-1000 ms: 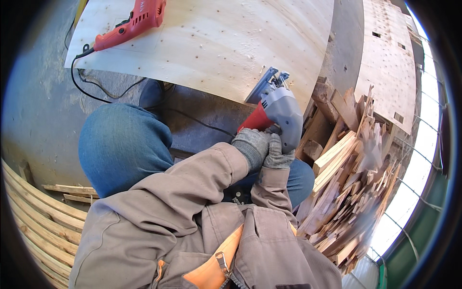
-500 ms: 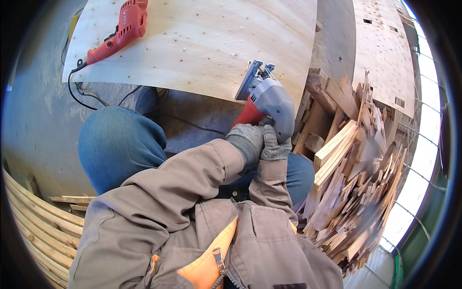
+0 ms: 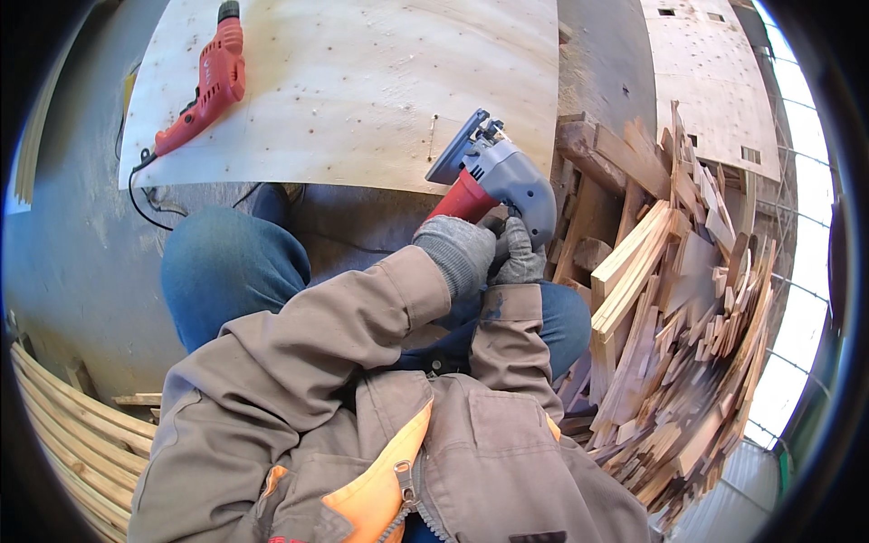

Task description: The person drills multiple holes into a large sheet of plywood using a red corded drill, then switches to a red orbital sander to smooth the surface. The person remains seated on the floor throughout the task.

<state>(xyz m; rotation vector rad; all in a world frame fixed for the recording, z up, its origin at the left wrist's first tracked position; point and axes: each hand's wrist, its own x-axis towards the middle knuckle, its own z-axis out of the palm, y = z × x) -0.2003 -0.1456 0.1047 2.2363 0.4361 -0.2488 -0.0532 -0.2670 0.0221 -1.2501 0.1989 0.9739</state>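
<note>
A red and grey jigsaw (image 3: 518,185) is held tilted in front of my lap, its flat metal base plate turned up and to the left. My gloved left hand (image 3: 460,246) is closed around the lower part of its red body. Beside it, my gloved right hand (image 3: 520,257) is closed with bent fingers against the grey handle end; its fingertips are partly hidden. The base plate overlaps the near edge of a pale plywood sheet (image 3: 362,100) in the view. On that sheet lies a red corded drill (image 3: 215,81), apart from both hands.
Scrap wood strips (image 3: 688,362) are heaped at my right, with thicker offcuts (image 3: 597,158) beyond. Another plywood sheet (image 3: 711,81) with small square holes lies at the far right. Long timber lengths (image 3: 86,434) lie at lower left. A black cord (image 3: 339,240) trails across the floor.
The view has shifted, so the plywood and drill sit further left. Both hands keep their hold on the jigsaw, which stays in nearly the same pose.
</note>
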